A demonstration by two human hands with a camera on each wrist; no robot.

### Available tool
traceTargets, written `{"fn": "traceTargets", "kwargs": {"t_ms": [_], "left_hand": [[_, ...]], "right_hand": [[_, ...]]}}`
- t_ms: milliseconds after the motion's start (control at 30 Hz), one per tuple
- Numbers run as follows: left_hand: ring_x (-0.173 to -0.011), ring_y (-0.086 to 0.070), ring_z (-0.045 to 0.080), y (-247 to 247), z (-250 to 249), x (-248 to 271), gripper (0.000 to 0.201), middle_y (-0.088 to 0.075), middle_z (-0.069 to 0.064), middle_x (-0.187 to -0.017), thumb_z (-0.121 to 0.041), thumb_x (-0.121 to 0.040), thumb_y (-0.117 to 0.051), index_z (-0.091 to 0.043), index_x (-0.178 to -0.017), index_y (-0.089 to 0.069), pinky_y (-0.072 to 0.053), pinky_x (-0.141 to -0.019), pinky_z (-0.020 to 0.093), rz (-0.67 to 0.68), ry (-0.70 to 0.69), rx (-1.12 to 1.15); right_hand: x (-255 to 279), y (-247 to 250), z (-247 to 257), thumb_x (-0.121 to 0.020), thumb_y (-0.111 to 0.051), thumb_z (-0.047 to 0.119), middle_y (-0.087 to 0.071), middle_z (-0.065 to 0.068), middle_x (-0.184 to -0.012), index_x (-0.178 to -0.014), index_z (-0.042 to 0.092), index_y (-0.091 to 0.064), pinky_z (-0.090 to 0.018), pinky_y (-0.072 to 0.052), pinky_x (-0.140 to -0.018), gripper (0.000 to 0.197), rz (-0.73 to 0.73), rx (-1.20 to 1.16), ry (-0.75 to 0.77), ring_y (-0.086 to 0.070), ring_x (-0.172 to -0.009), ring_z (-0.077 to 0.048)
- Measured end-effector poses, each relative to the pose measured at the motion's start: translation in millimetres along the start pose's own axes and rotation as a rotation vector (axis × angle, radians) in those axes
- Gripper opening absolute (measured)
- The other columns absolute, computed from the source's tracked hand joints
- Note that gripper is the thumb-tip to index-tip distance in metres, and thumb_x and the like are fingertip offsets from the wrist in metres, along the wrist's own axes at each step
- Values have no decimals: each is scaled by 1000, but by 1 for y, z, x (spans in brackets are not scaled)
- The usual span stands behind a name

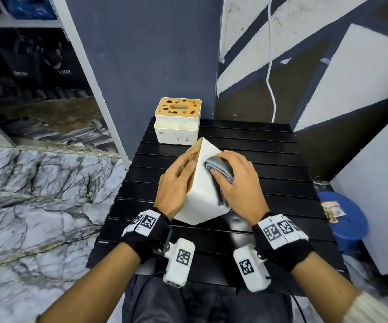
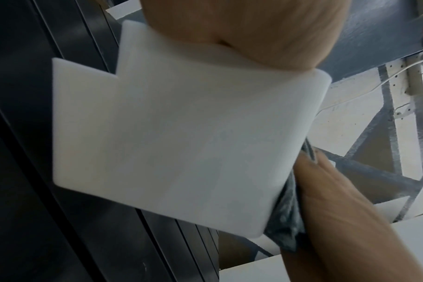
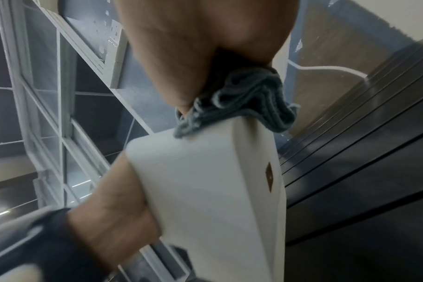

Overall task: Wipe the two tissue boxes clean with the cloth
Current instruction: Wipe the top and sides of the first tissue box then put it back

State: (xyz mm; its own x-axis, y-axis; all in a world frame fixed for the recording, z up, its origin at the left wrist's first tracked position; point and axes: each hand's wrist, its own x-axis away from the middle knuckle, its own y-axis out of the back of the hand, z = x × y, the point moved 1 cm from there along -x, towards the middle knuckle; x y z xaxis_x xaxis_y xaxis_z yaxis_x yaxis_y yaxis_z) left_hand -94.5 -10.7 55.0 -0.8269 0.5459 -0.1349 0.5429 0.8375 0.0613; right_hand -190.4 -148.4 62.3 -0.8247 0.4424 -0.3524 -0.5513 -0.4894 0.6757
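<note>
A white tissue box (image 1: 202,199) with a wooden lid stands tilted on one corner over the black slatted table (image 1: 281,164). My left hand (image 1: 176,180) grips it on the lid side, thumb near the lid slot. My right hand (image 1: 237,183) presses a folded grey cloth (image 1: 221,169) against the box's white side. In the left wrist view the white box (image 2: 176,145) fills the frame, with the cloth (image 2: 287,219) at its right edge. The right wrist view shows the cloth (image 3: 249,103) bunched on the box (image 3: 205,190). A second white box (image 1: 178,120), its wooden lid spotted with brown stains, sits at the table's far edge.
A blue plastic stool (image 1: 344,220) with a small packet on it stands right of the table. A metal shelf frame (image 1: 95,85) rises at the left over marble flooring. White panels (image 1: 374,183) lean at the right. A white cable (image 1: 270,66) hangs down the back wall.
</note>
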Motion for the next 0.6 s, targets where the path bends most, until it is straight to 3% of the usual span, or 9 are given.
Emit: {"fn": "traceTargets", "kwargs": {"t_ms": [133,267,400,500,600], "left_hand": [[-124,-57,-2,0,0,0,34,-65,-18,-133,-26,-105,-49,-32,-137,-61,-46,-111,34,-3,-6,1],[-125,-58,-1,0,1,0,34,-66,-20,-131,-26,-105,-50,-33,-137,-61,-44,-113,33,-5,-5,-3],[-118,-60,-6,-1,-1,0,34,-67,-25,-125,-30,-104,-51,-33,-136,-62,-47,-101,21,2,3,-19],[-115,-60,-9,-1,-3,1,33,-66,-27,-126,-28,-104,-51,-34,-135,-62,-47,-91,11,11,-1,-18],[-116,-59,-9,-1,-4,1,33,-65,-27,-128,-29,-104,-51,-35,-134,-63,-47,-96,14,10,-8,-21]], "right_hand": [[15,-1,15,-91,-58,36,-48,9,-130,-123,29,-53,-9,-24,-92,32,29,-19,71,-40,-116,-10],[-8,-3,12,-92,-56,39,-50,8,-129,-122,29,-54,-8,-25,-91,32,23,3,74,-43,-116,-13],[-19,-2,-8,-92,-57,36,-51,7,-128,-123,28,-54,-21,-31,-96,32,0,-3,8,-45,-117,-16],[-6,2,-15,-92,-58,33,-52,7,-127,-122,27,-54,-17,-28,-94,32,-8,-19,-23,-45,-117,-16],[10,2,-12,-91,-59,34,-49,8,-128,-122,29,-53,-6,-24,-92,31,10,-21,19,-44,-117,-14]]}}
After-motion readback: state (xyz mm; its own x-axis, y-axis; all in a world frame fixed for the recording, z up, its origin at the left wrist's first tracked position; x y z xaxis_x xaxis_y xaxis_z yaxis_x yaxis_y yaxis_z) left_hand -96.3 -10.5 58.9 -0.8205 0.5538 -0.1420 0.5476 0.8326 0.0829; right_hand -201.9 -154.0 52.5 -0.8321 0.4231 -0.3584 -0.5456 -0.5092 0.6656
